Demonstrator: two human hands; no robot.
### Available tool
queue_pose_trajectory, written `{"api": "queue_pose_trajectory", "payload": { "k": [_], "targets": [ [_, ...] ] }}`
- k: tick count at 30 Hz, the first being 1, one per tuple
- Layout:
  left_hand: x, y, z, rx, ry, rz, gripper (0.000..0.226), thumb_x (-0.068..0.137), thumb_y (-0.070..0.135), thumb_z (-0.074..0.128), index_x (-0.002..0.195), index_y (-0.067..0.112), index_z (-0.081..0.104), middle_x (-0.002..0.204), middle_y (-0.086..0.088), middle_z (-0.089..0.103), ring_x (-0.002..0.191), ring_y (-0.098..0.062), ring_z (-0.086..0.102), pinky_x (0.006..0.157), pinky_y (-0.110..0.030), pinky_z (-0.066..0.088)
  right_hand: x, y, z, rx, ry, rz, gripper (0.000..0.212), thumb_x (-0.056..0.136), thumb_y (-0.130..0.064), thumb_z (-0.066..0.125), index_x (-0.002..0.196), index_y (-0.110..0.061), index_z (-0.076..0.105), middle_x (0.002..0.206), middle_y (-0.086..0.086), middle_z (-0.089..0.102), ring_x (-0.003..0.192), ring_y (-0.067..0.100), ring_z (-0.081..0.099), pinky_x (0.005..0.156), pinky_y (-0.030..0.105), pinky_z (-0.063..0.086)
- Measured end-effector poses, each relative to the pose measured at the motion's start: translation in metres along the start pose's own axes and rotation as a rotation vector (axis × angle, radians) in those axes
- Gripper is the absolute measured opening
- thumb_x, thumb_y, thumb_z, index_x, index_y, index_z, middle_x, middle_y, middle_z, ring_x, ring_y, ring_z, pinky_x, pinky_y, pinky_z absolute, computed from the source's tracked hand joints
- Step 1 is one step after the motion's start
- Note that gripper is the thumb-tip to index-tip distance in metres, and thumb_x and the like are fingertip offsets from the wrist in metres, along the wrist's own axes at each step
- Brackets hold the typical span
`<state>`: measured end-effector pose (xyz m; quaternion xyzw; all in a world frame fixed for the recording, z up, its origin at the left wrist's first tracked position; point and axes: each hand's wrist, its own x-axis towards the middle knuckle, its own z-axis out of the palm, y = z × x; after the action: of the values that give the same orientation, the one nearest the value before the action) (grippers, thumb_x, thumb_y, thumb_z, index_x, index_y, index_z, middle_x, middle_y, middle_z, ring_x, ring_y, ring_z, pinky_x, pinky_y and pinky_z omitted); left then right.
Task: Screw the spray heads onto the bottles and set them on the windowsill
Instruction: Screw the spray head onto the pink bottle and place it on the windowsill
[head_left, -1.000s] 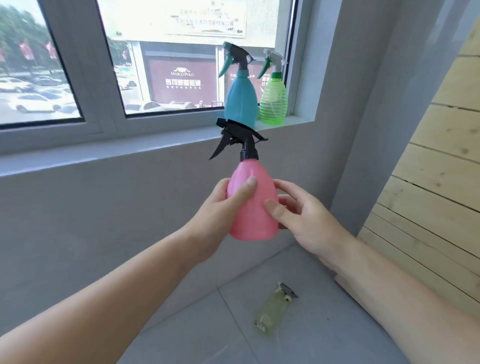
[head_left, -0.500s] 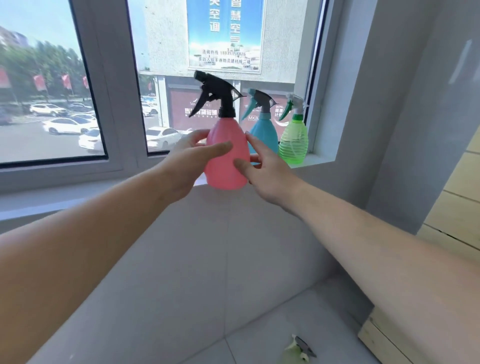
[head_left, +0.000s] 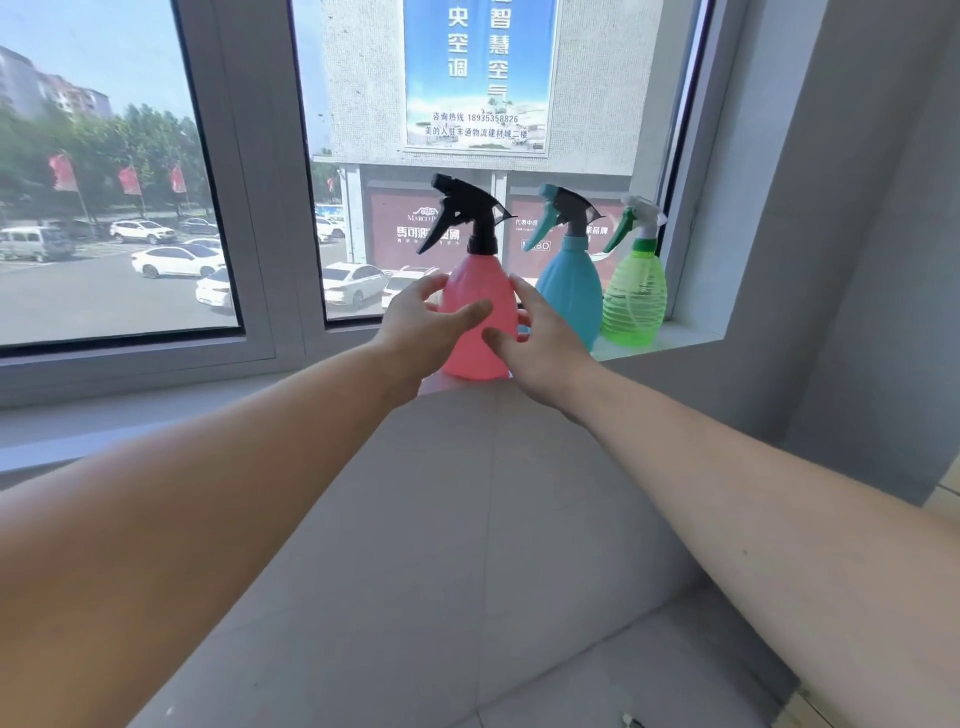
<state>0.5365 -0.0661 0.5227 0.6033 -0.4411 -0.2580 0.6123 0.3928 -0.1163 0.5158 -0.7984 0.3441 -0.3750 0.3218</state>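
A pink bottle with a black spray head stands upright, its base on the grey windowsill. My left hand wraps its left side, thumb across the front. My right hand holds the right side, thumb against the front and fingers behind. To the right on the sill stand a blue bottle with a teal and grey head, then a green ribbed bottle with a green and white head, close to the window corner.
The window frame rises just behind the bottles. A grey wall pillar closes off the sill on the right. Below the sill is a tiled wall. A wooden panel edge shows at the bottom right.
Both hands have carried the pink bottle up from waist height to the windowsill and lowered it onto the sill, left of the blue bottle. The view has tilted up towards the window.
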Motion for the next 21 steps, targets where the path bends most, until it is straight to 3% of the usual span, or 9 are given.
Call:
{"api": "queue_pose_trajectory", "payload": {
  "k": [3,6,12,17,21],
  "targets": [
    [0.003,-0.001,0.001,0.012,0.012,-0.007,0.080,0.080,0.038,0.086,0.150,0.023,0.050,0.127,-0.012,0.071,0.111,-0.031,0.072,0.101,-0.046,0.057,0.003,0.001,0.000,-0.024,-0.008,0.005,0.075,0.095,-0.031,0.060,0.157,-0.033,0.018,0.153,0.001,0.046,0.134,0.022,0.050,0.111,0.043,0.042],
    [0.006,-0.003,-0.001,-0.003,0.016,-0.014,0.079,0.077,0.040,0.087,0.146,0.021,0.055,0.123,-0.011,0.074,0.107,-0.031,0.075,0.100,-0.050,0.058,0.006,0.000,0.004,-0.045,-0.030,0.019,0.079,0.095,-0.027,0.060,0.158,-0.033,0.011,0.152,0.003,0.046,0.132,0.023,0.051,0.110,0.042,0.042],
    [0.004,-0.003,-0.001,0.016,0.017,-0.027,0.082,0.075,0.046,0.084,0.146,0.019,0.055,0.128,-0.009,0.074,0.109,-0.030,0.074,0.100,-0.049,0.058,0.005,0.002,0.006,-0.070,-0.034,0.029,0.087,0.094,-0.024,0.062,0.159,-0.034,0.004,0.154,0.005,0.043,0.136,0.024,0.047,0.109,0.032,0.039],
    [0.005,-0.001,-0.001,0.030,0.002,-0.027,0.056,0.087,0.037,0.081,0.136,0.017,0.063,0.121,-0.009,0.077,0.105,-0.029,0.076,0.099,-0.048,0.060,0.006,0.004,0.010,-0.075,-0.016,0.032,0.088,0.094,-0.022,0.060,0.159,-0.032,0.002,0.152,0.006,0.045,0.134,0.024,0.048,0.098,0.025,0.036],
    [0.006,-0.001,-0.002,0.049,0.002,-0.037,0.069,0.081,0.045,0.081,0.142,0.020,0.060,0.127,-0.008,0.075,0.110,-0.029,0.075,0.102,-0.048,0.058,0.007,0.006,0.011,-0.061,-0.007,0.023,0.087,0.094,-0.021,0.060,0.159,-0.033,0.003,0.153,0.005,0.044,0.136,0.024,0.047,0.102,0.027,0.037]
  ]
}}
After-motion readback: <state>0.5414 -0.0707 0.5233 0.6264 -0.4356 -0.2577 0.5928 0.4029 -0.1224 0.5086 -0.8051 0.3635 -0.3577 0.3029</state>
